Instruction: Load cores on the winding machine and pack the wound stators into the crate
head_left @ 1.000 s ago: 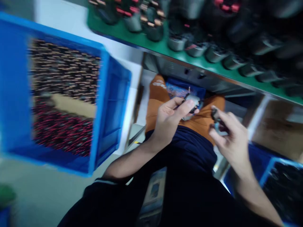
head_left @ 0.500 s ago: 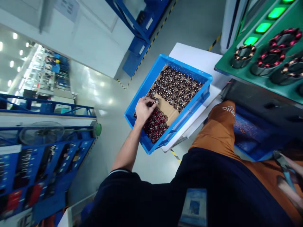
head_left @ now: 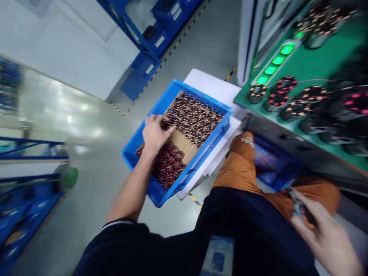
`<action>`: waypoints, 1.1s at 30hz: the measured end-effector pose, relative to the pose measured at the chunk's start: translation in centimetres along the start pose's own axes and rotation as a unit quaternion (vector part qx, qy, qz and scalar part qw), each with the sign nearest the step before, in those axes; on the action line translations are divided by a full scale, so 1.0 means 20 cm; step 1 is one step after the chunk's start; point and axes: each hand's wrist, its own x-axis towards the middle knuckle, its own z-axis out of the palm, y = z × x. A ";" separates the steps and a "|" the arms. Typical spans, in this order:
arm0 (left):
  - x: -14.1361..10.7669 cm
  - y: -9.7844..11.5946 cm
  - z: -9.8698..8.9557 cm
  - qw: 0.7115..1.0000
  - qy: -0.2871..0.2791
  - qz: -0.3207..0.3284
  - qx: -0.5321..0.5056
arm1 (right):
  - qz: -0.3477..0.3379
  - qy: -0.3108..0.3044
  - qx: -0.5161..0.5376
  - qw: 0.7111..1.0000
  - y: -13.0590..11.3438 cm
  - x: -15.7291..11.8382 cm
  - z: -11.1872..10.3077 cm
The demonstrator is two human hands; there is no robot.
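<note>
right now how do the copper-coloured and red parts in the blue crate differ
The copper-coloured parts show copper-toned windings, while the red parts show red ones. The copper-coloured parts cover more of the blue crate than the red parts do. Both are packed closely together.

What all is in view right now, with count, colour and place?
Crate: one, blue, on a white surface
Copper-topped parts: many, crate's far side
Red-topped parts: many, crate's near side
Cardboard: brown, between both groups
Bench: one, green, upper right
Wound parts: several, copper and red, on the bench
Lights: at least five, green, bench's left edge
Bin: one, blue, below the bench
Hand tool: one, blue-handled, in the right hand
Left hand: over the crate; grip contents unclear
Right hand: near the trousers, orange
</note>
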 end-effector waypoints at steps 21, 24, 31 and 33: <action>0.05 1.36 0.02 0.848 0.015 0.434 -0.304 | 0.028 0.020 0.019 0.999 -0.24 -0.07 -0.05; -0.13 1.36 -0.11 0.812 0.095 0.449 -0.360 | 0.051 0.074 0.031 0.995 -0.22 -0.07 -0.06; -0.74 1.42 -0.07 0.777 -0.042 0.474 -0.412 | -0.006 0.132 0.118 0.984 -0.40 -0.08 -0.22; -0.84 1.44 0.01 0.766 -0.082 0.460 -0.442 | -0.024 0.116 0.149 0.982 -0.47 -0.09 -0.25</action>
